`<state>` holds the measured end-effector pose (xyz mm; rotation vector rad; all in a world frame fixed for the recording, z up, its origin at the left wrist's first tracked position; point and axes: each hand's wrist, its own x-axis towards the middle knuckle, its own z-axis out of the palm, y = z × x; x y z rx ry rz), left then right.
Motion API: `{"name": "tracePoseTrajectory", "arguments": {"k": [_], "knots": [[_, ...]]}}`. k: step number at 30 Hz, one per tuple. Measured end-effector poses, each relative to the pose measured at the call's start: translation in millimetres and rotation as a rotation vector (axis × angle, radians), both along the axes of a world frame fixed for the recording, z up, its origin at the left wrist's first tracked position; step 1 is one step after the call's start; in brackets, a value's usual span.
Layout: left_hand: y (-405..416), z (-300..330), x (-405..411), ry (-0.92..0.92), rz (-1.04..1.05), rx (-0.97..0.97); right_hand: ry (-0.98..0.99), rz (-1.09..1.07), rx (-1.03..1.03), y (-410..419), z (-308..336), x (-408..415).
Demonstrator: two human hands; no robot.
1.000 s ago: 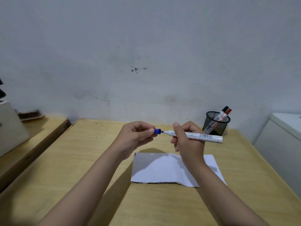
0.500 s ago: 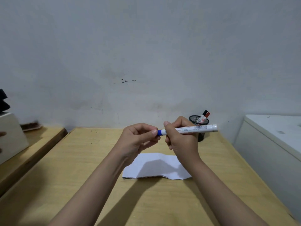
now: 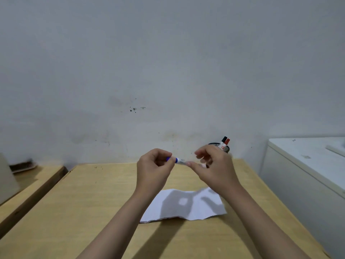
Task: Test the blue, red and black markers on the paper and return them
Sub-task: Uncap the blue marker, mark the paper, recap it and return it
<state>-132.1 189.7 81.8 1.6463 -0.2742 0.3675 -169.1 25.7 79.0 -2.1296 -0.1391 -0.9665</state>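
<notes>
Soft even indoor light, hand shadows across the paper, motion blur on the right hand, wide-angle bowing at edges

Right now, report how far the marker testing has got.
Done: nothing shows; the paper carries no visible mark. In hand: the blue marker is held above the table between the left hand and right hand, its blue cap end at the left fingers. Left: the red marker and black marker stand in the mesh cup.
</notes>
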Motion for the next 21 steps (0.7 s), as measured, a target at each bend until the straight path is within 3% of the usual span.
{"name": "tracePoseTrajectory", "arguments": {"k": [2,6,10,17,21], "knots": [[-14.2,4.6,1.6,-0.015,-0.031,0.041,-0.009,0.023,-0.207,-12.1,0.5,6.4],[-43.9,16.9,9.0,-0.052,-0.097,0.064,-0.076,0.112,-0.221,-29.8,-4.5,15.3],[-74.2,20.2,26.2,-0.117,-0.115,0.097,-0.099,0.025,-0.08,-63.5,0.1,24.4],[-131.7,-20.6,94.2,-0.084,-0.063,0.42,-0.295,-0.234,0.344,-137.1,19.3,62.7],[-163.8,-42.7,125.4,-0.102,-0.077,0.549,-0.286,-0.329,0.384,-156.6,10.5,96.5]]}}
